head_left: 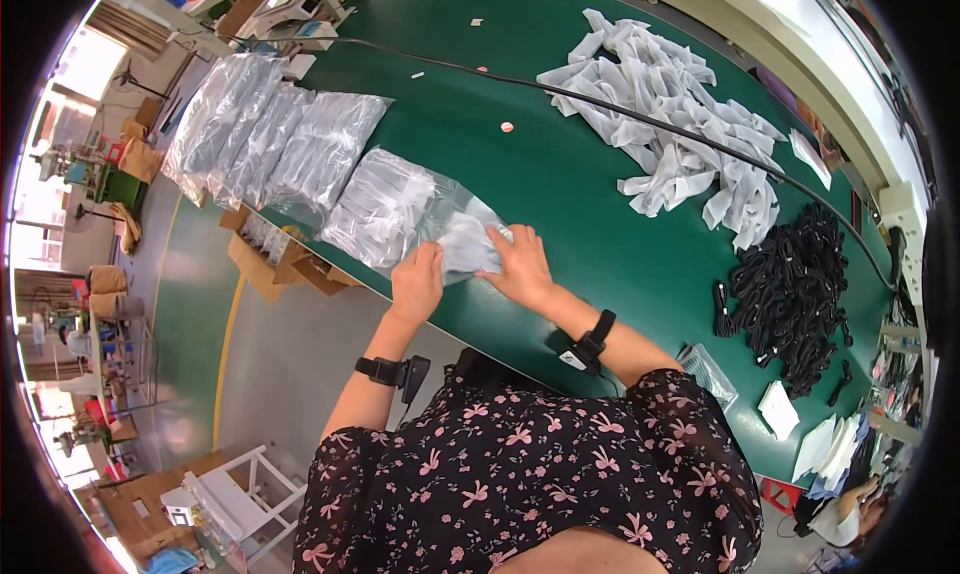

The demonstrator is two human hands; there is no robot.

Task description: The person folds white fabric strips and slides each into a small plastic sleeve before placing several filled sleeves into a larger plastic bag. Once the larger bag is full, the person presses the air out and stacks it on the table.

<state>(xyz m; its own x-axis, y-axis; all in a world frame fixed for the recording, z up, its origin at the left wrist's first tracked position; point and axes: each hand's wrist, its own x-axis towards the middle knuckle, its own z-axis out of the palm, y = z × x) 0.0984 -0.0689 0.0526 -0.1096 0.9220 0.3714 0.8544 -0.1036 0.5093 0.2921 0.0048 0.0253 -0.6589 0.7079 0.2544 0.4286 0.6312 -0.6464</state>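
A large clear plastic bag [378, 202] lies near the table's front edge, filled with whitish small packets. At its right end, the loose mouth spreads out over another bundle of whitish packets [467, 242]. My left hand [417, 282] is closed, its fingers pinching the near edge of the bag beside its mouth. My right hand [523, 268] grips the right end of the packet bundle, thumb toward the left hand and fingers along the far side. Part of the bundle is hidden under the film and my fingers.
Several filled clear bags [290, 139] stand in a row to the left. Loose whitish packets [655, 104] are heaped at the back right, near a pile of black coiled cables [790, 294]. A black cord [640, 117] crosses above the green table [470, 94]. An open carton [262, 259] sits below the left edge.
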